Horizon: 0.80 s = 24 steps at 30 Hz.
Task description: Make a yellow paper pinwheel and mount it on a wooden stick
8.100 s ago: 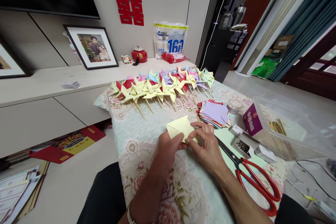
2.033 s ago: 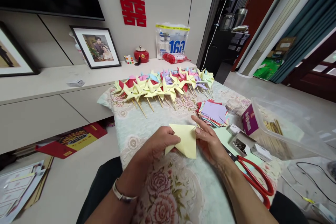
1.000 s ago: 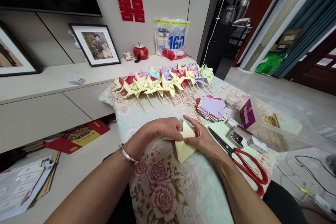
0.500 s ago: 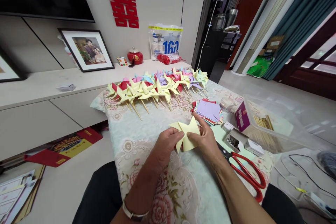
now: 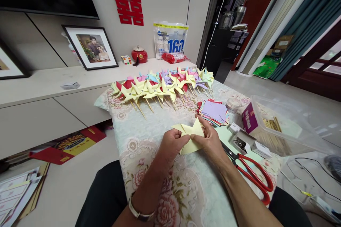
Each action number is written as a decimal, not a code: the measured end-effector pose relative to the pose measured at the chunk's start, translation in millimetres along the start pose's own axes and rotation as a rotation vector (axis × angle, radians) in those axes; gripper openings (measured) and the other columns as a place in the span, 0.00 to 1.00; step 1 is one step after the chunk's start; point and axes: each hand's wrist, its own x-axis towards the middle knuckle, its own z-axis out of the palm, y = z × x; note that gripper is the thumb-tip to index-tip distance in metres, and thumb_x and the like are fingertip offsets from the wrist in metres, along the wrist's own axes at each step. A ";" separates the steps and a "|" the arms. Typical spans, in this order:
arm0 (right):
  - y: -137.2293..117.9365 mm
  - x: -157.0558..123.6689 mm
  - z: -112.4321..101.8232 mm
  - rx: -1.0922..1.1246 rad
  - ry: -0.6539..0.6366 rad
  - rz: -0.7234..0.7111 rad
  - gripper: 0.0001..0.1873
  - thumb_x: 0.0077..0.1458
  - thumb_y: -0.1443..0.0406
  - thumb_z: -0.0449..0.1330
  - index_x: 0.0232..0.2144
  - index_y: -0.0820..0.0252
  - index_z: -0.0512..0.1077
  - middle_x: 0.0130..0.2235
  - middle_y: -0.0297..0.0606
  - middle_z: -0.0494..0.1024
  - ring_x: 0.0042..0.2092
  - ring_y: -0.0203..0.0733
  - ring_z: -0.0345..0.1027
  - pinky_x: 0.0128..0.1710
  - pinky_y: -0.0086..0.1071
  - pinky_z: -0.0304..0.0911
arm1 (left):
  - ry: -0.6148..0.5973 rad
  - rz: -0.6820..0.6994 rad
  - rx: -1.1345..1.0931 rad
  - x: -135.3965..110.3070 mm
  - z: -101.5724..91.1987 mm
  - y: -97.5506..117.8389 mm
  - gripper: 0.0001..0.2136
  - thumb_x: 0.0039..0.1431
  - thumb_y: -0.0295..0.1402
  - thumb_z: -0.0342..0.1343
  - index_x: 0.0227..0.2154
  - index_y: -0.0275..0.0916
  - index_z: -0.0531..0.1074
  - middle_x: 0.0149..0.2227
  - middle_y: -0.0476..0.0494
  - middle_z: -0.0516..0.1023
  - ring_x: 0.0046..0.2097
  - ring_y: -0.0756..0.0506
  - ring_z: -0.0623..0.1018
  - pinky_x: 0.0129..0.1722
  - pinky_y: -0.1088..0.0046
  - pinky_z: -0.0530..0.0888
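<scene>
1. The left hand (image 5: 173,142) and the right hand (image 5: 210,140) pinch a yellow paper piece (image 5: 190,136) between them, fingertips closed on its folded flaps, likely so the points stay bent toward the middle.
2. The paper is held just above the desk (image 5: 138,127), near the middle of its near half, over the floral cloth.
3. Along the far edge lies a row of finished pinwheels (image 5: 162,87) on sticks, kept clear of the hands.
4. A stack of coloured paper squares (image 5: 213,111) sits just beyond the right hand, within easy reach.
5. Red-handled scissors (image 5: 249,173) lie just right of the right wrist; an open pin box (image 5: 239,143) and a clear plastic tub (image 5: 290,127) crowd the right edge.
</scene>
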 end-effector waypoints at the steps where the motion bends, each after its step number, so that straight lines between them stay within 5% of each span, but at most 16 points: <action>1: 0.6 0.1 0.3 -0.009 -0.001 0.001 0.49 0.39 0.67 0.67 0.65 0.61 0.59 0.34 0.33 0.79 0.29 0.40 0.70 0.29 0.31 0.64 | 0.016 -0.001 0.012 -0.1 0.4 0.8 0.09 0.37 0.33 0.66 0.23 0.35 0.75 0.21 0.47 0.79 0.22 0.48 0.74 0.23 0.75 0.68; 7: 4.9 -1.8 0.2 -0.114 0.008 -0.129 0.41 0.46 0.61 0.67 0.63 0.60 0.62 0.44 0.41 0.79 0.41 0.46 0.73 0.41 0.38 0.68 | 0.087 -0.010 0.009 -0.4 -0.1 4.0 0.06 0.38 0.33 0.63 0.19 0.36 0.73 0.17 0.49 0.75 0.20 0.50 0.71 0.20 0.76 0.65; 11: 0.5 -7.1 -2.8 -0.525 0.138 -0.578 0.24 0.54 0.63 0.63 0.54 0.56 0.71 0.46 0.43 0.76 0.47 0.49 0.70 0.49 0.44 0.64 | 0.199 0.011 -0.059 2.9 -4.3 2.2 0.07 0.38 0.33 0.63 0.20 0.36 0.74 0.18 0.48 0.76 0.20 0.48 0.72 0.20 0.74 0.67; 15: -3.0 -11.9 -2.9 -0.752 -0.011 -0.911 0.11 0.56 0.71 0.59 0.41 0.56 0.74 0.40 0.41 0.74 0.44 0.48 0.68 0.45 0.44 0.63 | 0.238 0.051 -0.168 6.5 -8.3 0.8 0.08 0.38 0.34 0.64 0.21 0.34 0.75 0.17 0.49 0.75 0.20 0.49 0.71 0.21 0.74 0.67; 19: -1.4 -14.9 1.2 -0.928 -0.241 -0.889 0.15 0.54 0.76 0.56 0.40 0.58 0.75 0.41 0.41 0.73 0.45 0.48 0.64 0.43 0.43 0.58 | 0.258 0.085 -0.248 7.5 -10.1 0.9 0.09 0.38 0.34 0.64 0.17 0.35 0.71 0.16 0.51 0.72 0.19 0.51 0.68 0.19 0.76 0.64; 24: -2.8 -18.3 6.6 -1.084 -0.280 -0.889 0.09 0.56 0.74 0.58 0.39 0.60 0.74 0.41 0.42 0.74 0.44 0.49 0.63 0.40 0.41 0.54 | 0.253 0.083 -0.265 5.4 -8.4 4.0 0.09 0.37 0.32 0.64 0.14 0.36 0.69 0.14 0.53 0.68 0.18 0.53 0.65 0.18 0.77 0.61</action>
